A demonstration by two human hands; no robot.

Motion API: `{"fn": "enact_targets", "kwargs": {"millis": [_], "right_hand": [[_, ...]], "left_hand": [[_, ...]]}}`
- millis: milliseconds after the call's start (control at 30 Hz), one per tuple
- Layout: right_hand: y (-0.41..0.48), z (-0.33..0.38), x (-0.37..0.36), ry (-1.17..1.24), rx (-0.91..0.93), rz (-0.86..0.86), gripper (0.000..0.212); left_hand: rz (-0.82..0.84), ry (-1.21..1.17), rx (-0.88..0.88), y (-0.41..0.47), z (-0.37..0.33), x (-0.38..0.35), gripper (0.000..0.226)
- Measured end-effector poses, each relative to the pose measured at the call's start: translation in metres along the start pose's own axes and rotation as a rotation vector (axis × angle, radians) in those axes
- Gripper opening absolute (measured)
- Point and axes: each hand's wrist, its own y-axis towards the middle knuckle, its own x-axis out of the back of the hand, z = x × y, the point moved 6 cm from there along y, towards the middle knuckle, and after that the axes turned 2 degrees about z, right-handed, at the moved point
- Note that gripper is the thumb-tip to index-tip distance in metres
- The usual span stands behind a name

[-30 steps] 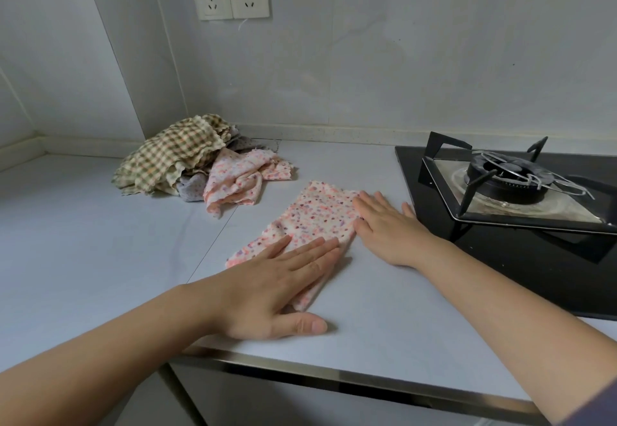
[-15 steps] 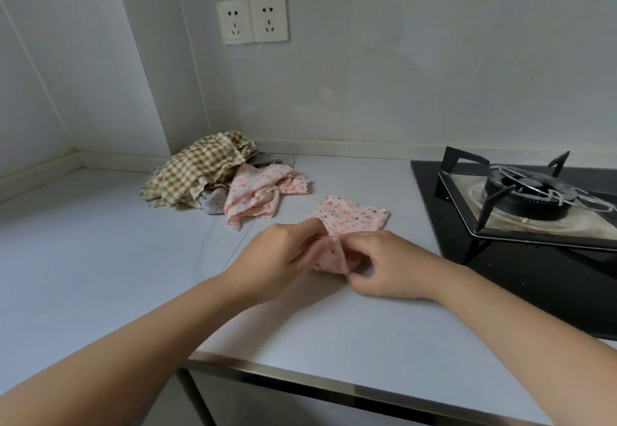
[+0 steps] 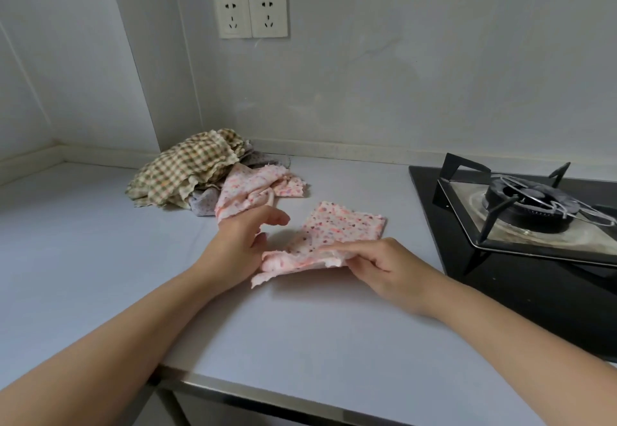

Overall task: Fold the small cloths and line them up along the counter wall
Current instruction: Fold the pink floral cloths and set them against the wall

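A small pink floral cloth (image 3: 337,227) lies on the grey counter (image 3: 300,325) in front of me, its near edge lifted and doubled. My right hand (image 3: 377,265) pinches that near edge at its right corner. My left hand (image 3: 240,248) is at the left corner, fingers curled against the fabric, index finger raised; its grip is partly hidden. Behind, near the wall, sits a heap of unfolded cloths: a beige checked cloth (image 3: 187,172), a second pink floral cloth (image 3: 253,188) and a pale dotted cloth (image 3: 202,203).
A black gas hob (image 3: 534,212) with a burner stands on the right, close to the cloth. Two wall sockets (image 3: 250,15) sit above the heap. The counter's metal front edge (image 3: 267,395) runs below my arms.
A second ago both hands lay flat on the spread cloth. They then took hold of its near edge and have raised it, folding it toward the far side.
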Motion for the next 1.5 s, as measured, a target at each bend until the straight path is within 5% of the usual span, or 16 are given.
{"fn": "enact_targets", "kwargs": {"millis": [100, 333, 567, 767, 933, 1033, 1300, 1500], "right_hand": [[0.000, 0.002, 0.005, 0.154, 0.000, -0.037, 0.025], [0.003, -0.005, 0.015, 0.500, -0.012, -0.121, 0.031], [0.002, -0.005, 0.021, 0.658, -0.080, -0.191, 0.030], [-0.002, -0.018, 0.030, 0.351, -0.350, -0.376, 0.031], [-0.002, -0.028, 0.027, 0.166, -0.503, -0.376, 0.012], [-0.001, -0.027, 0.026, 0.119, -0.508, -0.397, 0.015], [0.001, -0.023, 0.023, -0.167, -0.501, -0.371, 0.041], [-0.001, -0.012, 0.021, -0.483, -0.347, -0.351, 0.032]], "left_hand": [[0.172, 0.087, -0.159, -0.003, -0.011, -0.011, 0.050], [0.205, 0.060, -0.193, -0.010, -0.029, -0.016, 0.058], [0.024, -0.034, -0.179, -0.008, -0.042, -0.015, 0.021], [0.060, -0.339, 0.255, -0.004, -0.025, -0.023, 0.048], [-0.081, -0.172, 0.379, -0.002, -0.029, -0.018, 0.013], [-0.097, -0.043, 0.427, -0.006, -0.028, -0.016, 0.026], [-0.172, 0.296, 0.180, -0.010, -0.048, -0.020, 0.042], [-0.234, 0.514, -0.091, -0.013, -0.066, -0.014, 0.038]]}}
